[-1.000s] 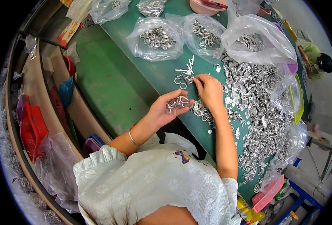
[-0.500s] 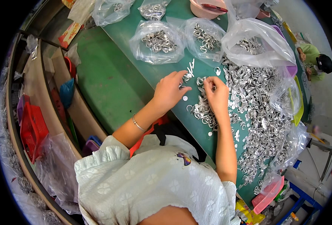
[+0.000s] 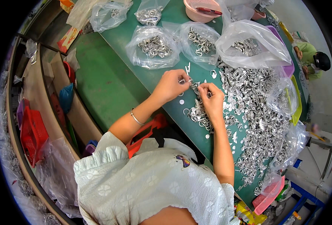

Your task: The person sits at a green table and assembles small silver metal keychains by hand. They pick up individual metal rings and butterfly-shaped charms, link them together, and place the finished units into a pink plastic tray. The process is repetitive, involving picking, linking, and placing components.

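Observation:
My left hand (image 3: pixel 169 86) is curled closed over the green table, with silvery metal rings (image 3: pixel 181 81) showing at its fingers. Close beside it, my right hand (image 3: pixel 213 102) pinches a silvery ring (image 3: pixel 195 86) between thumb and fingertips. The two hands almost meet. Under and beside my right hand lies a small heap of rings (image 3: pixel 200 117). To the right spreads a large pile of loose silvery metal pieces (image 3: pixel 254 108), rings and leaf-like shapes among them. A few thin metal sticks (image 3: pixel 187 69) and a small round disc (image 3: pixel 181 102) lie near my left hand.
Clear plastic bags of rings (image 3: pixel 154 47) stand along the far side, near a pink bowl (image 3: pixel 190 14) with a red-handled tool. A large open bag (image 3: pixel 226 56) sits far right. Red basket (image 3: pixel 34 131) stands left; a pink tray (image 3: pixel 267 198) is lower right. Another person (image 3: pixel 310 60) works far right.
My hands have come closer together. The left hand has closed its fingers and turned toward the right hand, whose pinched ring has shifted slightly left and nearer.

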{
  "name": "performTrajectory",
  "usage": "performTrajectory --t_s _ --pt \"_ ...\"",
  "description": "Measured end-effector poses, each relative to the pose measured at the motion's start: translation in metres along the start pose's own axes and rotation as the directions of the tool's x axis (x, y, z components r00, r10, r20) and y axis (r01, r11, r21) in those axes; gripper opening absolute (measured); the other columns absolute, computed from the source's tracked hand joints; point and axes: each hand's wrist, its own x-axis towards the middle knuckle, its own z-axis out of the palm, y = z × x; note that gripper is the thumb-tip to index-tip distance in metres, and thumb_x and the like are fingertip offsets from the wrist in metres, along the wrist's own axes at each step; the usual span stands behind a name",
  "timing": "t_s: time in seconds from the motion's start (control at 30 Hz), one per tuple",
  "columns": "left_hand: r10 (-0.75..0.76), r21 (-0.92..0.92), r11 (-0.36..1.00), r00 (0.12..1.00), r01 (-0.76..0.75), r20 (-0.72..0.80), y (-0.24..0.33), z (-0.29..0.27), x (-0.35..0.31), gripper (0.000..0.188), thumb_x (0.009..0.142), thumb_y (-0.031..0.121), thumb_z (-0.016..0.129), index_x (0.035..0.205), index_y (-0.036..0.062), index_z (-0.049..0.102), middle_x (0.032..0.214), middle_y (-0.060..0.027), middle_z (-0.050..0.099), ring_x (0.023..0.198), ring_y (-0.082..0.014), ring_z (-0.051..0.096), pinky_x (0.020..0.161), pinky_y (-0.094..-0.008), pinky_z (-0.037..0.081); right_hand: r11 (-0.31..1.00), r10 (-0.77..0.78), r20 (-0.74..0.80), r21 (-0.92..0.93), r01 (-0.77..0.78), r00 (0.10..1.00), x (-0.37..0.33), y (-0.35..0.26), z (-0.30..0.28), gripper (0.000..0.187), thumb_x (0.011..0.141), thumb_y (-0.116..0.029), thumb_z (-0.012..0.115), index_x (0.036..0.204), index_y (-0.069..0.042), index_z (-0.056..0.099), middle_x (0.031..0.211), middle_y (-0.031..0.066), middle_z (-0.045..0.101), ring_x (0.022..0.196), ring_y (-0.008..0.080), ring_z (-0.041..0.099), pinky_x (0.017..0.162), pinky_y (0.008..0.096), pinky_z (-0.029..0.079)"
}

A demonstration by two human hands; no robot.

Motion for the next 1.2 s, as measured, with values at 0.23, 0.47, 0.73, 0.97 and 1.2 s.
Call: performTrajectory --t_s 0.23,0.47,0.73,0.97,1.2 --pt "-0.208 -0.809 0.466 0.933 0.359 0.295 -0.002 -0.009 -0.008 0.018 0.081 0.013 0.061 0.095 0.0022 0.058 0.090 -0.0063 0.062 0.077 -0.0131 0.063 0.042 -0.0149 0.038 0.432 0.325 0.238 0.824 -0.367 0.915 0.002 0.002 -0.014 0.009 0.083 -0.011 0.052 0.077 -0.005 0.051 0.066 -0.0002 0.049 0.053 0.0099 0.041 0.043 0.0200 0.030" --pt "0.237 0.212 0.945 0.969 -0.248 0.076 0.003 0.007 -0.001 0.028 0.076 0.010 0.063 0.102 0.0047 0.057 0.082 -0.0091 0.057 0.078 -0.0228 0.061 0.056 -0.0308 0.048 0.038 0.313 0.315 0.938 -0.344 0.896 -0.003 0.011 -0.033 0.016 0.085 -0.011 0.047 0.070 -0.010 0.040 0.059 0.0026 0.042 0.047 0.0096 0.037 0.038 0.0201 0.028" --pt "0.237 0.661 0.690 0.955 -0.296 0.180 0.017 0.037 0.019 0.017 0.073 0.011 0.063 0.089 0.0043 0.061 0.083 -0.0118 0.056 0.068 -0.0292 0.060 0.057 -0.0384 0.048 0.137 0.355 0.362 0.892 -0.431 0.862 -0.023 0.003 -0.035 0.011 0.089 -0.012 0.046 0.089 -0.004 0.052 0.053 -0.0013 0.037 0.041 0.0058 0.030 0.035 0.0181 0.022" --pt "-0.196 -0.729 0.532 0.900 0.431 0.389 0.015 0.016 0.019 0.017 0.082 0.013 0.057 0.095 0.0024 0.058 0.083 -0.0051 0.061 0.073 -0.0098 0.060 0.041 -0.0162 0.039 -0.042 0.333 0.408 0.907 -0.418 0.850 -0.060 -0.002 -0.041 0.020 0.092 -0.016 0.040 0.088 0.000 0.052 0.051 0.0000 0.034 0.041 0.0080 0.029 0.035 0.0208 0.024" --pt "-0.356 -0.978 0.197 0.925 -0.066 -0.134 0.050 0.033 0.106 0.028 0.085 0.019 0.046 0.108 0.0029 0.045 0.105 -0.0167 0.051 0.103 -0.0294 0.049 0.090 -0.0514 0.038 -0.254 0.399 0.374 0.922 -0.291 0.837 -0.076 -0.001 -0.052 0.026 0.092 -0.026 0.043 0.086 -0.004 0.053 0.066 0.0033 0.044 0.050 0.0110 0.036 0.040 0.0220 0.030"
